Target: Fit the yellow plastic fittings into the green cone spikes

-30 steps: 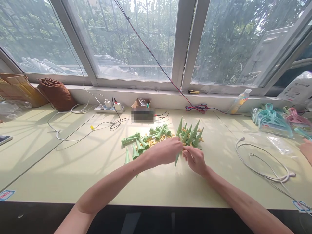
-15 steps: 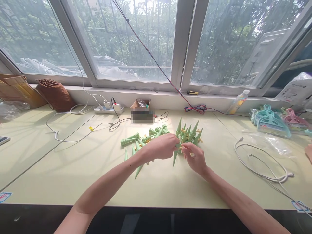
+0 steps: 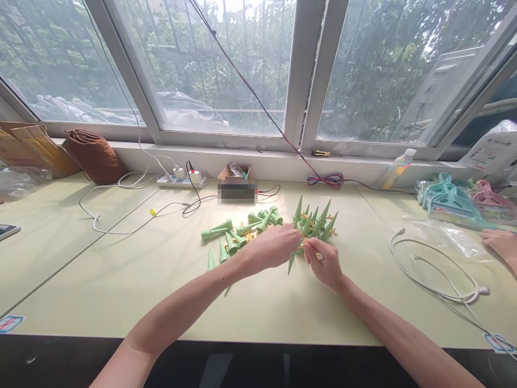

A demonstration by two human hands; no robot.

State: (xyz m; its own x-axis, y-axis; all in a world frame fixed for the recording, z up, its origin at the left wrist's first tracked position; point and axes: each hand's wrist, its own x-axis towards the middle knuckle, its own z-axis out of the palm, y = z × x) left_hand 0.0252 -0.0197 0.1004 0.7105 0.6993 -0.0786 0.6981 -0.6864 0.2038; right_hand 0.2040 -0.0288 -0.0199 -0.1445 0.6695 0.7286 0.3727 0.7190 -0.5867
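Note:
My left hand (image 3: 278,243) is closed around a green plastic spike (image 3: 291,262), whose pointed end sticks out below the fingers. Close against it, the fingertips of my right hand (image 3: 323,260) pinch a small yellow valve piece at the spike's wide end; the fingers mostly cover that piece. Just behind both hands, a cluster of green spikes with yellow pieces (image 3: 317,221) stands with points up. To the left, loose green spikes (image 3: 232,240) lie in a pile, with small yellow pieces (image 3: 249,236) among them, partly hidden by my left forearm.
Behind the pile are a small cardboard box (image 3: 234,171) and a power strip (image 3: 181,182) with cables. On the right lie a coiled white cable (image 3: 436,291), a bottle (image 3: 398,170) and bagged dustpan sets (image 3: 450,199). Another person's hand (image 3: 501,245) is at the right edge.
Both hands stay together at nearly the same spot, with small finger movements at the spike and yellow piece. The other person's hand has come further into view at the right.

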